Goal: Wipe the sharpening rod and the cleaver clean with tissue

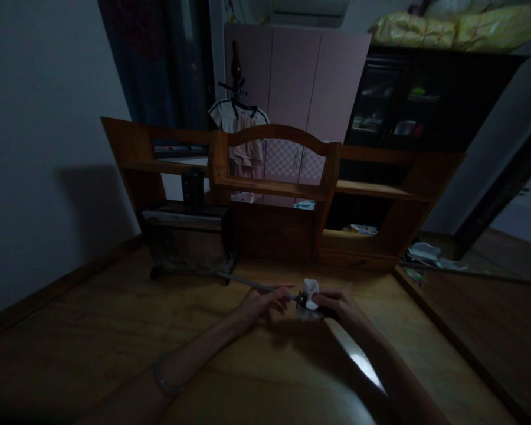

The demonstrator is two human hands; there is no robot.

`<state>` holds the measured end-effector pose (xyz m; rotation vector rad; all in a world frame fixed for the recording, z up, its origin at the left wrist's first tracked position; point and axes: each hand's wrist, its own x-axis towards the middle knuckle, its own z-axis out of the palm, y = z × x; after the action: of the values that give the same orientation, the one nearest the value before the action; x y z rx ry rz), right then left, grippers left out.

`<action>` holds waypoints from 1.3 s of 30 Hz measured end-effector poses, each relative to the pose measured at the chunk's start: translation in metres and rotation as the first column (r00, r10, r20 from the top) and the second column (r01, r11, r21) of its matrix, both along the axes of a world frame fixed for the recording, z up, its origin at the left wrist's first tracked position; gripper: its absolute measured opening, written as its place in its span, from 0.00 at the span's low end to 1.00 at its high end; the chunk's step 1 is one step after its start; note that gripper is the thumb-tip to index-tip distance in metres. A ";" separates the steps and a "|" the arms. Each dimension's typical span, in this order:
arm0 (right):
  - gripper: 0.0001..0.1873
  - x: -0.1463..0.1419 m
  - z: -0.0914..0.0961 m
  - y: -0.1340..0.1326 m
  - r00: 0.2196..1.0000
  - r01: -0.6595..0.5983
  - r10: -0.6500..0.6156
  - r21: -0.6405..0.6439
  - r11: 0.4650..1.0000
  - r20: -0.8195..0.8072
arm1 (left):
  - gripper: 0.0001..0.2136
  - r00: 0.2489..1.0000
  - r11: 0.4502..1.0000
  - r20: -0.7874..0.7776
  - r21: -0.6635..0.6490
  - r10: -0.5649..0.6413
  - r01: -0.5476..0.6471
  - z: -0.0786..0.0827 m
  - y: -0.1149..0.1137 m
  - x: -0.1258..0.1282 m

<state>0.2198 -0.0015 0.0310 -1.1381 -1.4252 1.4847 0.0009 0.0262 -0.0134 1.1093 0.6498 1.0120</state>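
Observation:
A long, thin sword-like thing [250, 284] points to the left, with a grey blade and what looks like a dark guard and handle at its right end. My left hand [261, 301] holds the blade near the guard, fingers partly extended around it. In my right hand [343, 304], a crumpled white tissue [310, 290] is pinched against the guard end. The dark handle passes under my right fingers; dim light hides how firmly they grip it. Both hands are just above the pale wooden surface [194, 348].
A glass tank-like box [188, 236] with a dark device [193, 189] on top stands at the back left. Behind runs a wooden shelf unit [274, 188]. To the right lies a raised wooden edge [451, 336]; white papers [425, 252] are beyond it.

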 end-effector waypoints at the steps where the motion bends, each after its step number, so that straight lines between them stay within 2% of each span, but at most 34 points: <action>1: 0.18 -0.001 0.000 -0.001 0.999 -0.043 0.043 -0.006 0.999 0.001 | 0.20 0.999 0.999 -0.012 0.000 -0.040 0.040 -0.001 -0.001 0.001; 3: 0.20 -0.002 -0.002 -0.002 0.993 -0.119 0.119 -0.008 0.993 0.001 | 0.22 0.994 0.994 -0.009 -0.022 -0.105 0.105 -0.002 -0.003 0.002; 5: 0.22 -0.002 -0.005 -0.002 0.991 -0.135 0.135 0.006 0.991 -0.019 | 0.22 0.993 0.992 0.018 -0.043 -0.118 0.119 0.000 -0.005 0.001; 8: 0.30 0.000 -0.007 0.000 0.991 -0.117 0.119 0.042 0.992 -0.059 | 0.23 0.995 0.996 0.068 -0.048 -0.072 0.076 0.005 -0.007 -0.001; 11: 0.40 0.003 -0.009 0.004 0.997 -0.051 0.040 0.171 0.984 0.063 | 0.23 0.995 0.998 0.087 -0.043 -0.041 0.045 0.007 -0.005 -0.003; 12: 0.38 0.004 -0.010 0.007 0.992 -0.011 -0.019 0.231 0.973 0.125 | 0.22 0.995 0.998 0.093 -0.041 -0.035 0.038 0.007 -0.004 -0.003; 14: 0.26 0.007 -0.013 0.012 0.963 0.048 -0.132 0.333 0.942 0.237 | 0.21 0.995 0.998 0.100 -0.048 -0.031 0.036 0.006 -0.002 -0.003; 16: 0.22 0.010 -0.017 0.017 0.914 0.095 -0.260 0.457 0.884 0.313 | 0.21 0.993 0.997 0.108 -0.057 -0.037 0.043 0.004 -0.002 -0.003; 17: 0.22 0.012 -0.018 0.018 0.882 0.122 -0.341 0.542 0.832 0.326 | 0.21 0.993 0.997 0.111 -0.058 -0.043 0.050 0.003 -0.002 -0.002; 19: 0.18 0.013 -0.020 0.017 0.823 0.142 -0.482 0.713 0.686 0.300 | 0.20 0.992 0.997 0.114 -0.054 -0.050 0.057 0.001 -0.002 -0.002; 20: 0.16 0.012 -0.020 0.016 0.811 0.122 -0.513 0.775 0.620 0.282 | 0.20 0.992 0.997 0.116 -0.054 -0.046 0.053 0.000 -0.002 -0.001; 21: 0.16 0.009 -0.019 0.013 0.813 0.074 -0.505 0.810 0.582 0.289 | 0.20 0.992 0.997 0.119 -0.061 -0.038 0.045 -0.001 -0.001 -0.001; 24: 0.26 -0.002 -0.019 0.006 0.808 -0.210 -0.361 0.800 0.562 0.466 | 0.17 0.987 0.995 0.158 -0.098 0.031 -0.016 -0.003 0.001 0.002; 26: 0.32 -0.008 -0.020 0.004 0.743 -0.387 -0.304 0.753 0.531 0.596 | 0.16 0.979 0.992 0.193 -0.116 0.071 -0.049 -0.003 0.003 0.002; 28: 0.35 -0.010 -0.022 0.005 0.680 -0.480 -0.323 0.733 0.482 0.658 | 0.15 0.970 0.990 0.225 -0.120 0.094 -0.068 -0.003 0.005 0.002; 32: 0.40 -0.002 -0.023 0.011 0.631 -0.501 -0.417 0.754 0.424 0.654 | 0.17 0.962 0.988 0.256 -0.143 0.098 -0.062 -0.005 0.008 -0.002; 35: 0.44 0.006 -0.022 0.015 0.618 -0.468 -0.485 0.785 0.406 0.619 | 0.19 0.963 0.987 0.253 -0.154 0.091 -0.053 -0.007 0.010 -0.006; 39: 0.41 0.011 -0.020 0.016 0.574 -0.387 -0.559 0.800 0.459 0.598 | 0.19 0.962 0.987 0.250 -0.143 0.107 -0.072 -0.011 0.014 -0.009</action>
<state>0.2306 0.0141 0.0109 -1.1308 -2.2815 -0.2572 -0.0078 0.0402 -0.0247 0.8208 0.5518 1.1516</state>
